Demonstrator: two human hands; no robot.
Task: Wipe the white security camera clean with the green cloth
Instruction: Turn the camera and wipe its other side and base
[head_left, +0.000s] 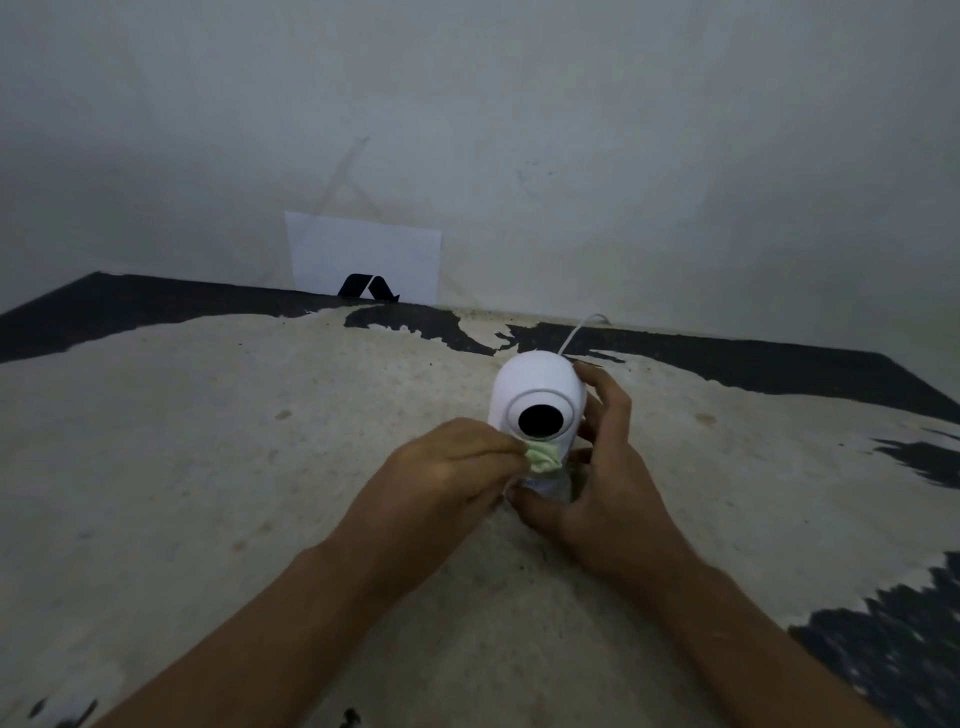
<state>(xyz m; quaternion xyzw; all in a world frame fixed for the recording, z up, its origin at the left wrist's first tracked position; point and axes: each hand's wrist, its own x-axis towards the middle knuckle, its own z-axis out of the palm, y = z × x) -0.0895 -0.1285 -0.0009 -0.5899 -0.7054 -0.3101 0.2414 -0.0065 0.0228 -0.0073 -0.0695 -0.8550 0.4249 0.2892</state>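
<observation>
The white security camera stands upright on the worn surface, its round black lens facing me. My right hand wraps around its right side and base, thumb at the bottom front. My left hand pinches a bunched green cloth and presses it against the camera's front just under the lens. The camera's base is mostly hidden by the cloth and both hands.
A thin white cable runs from the camera's back toward the wall. A white sheet of paper with a black mark leans on the wall at the back. The surface is pale with flaking black paint along its edges.
</observation>
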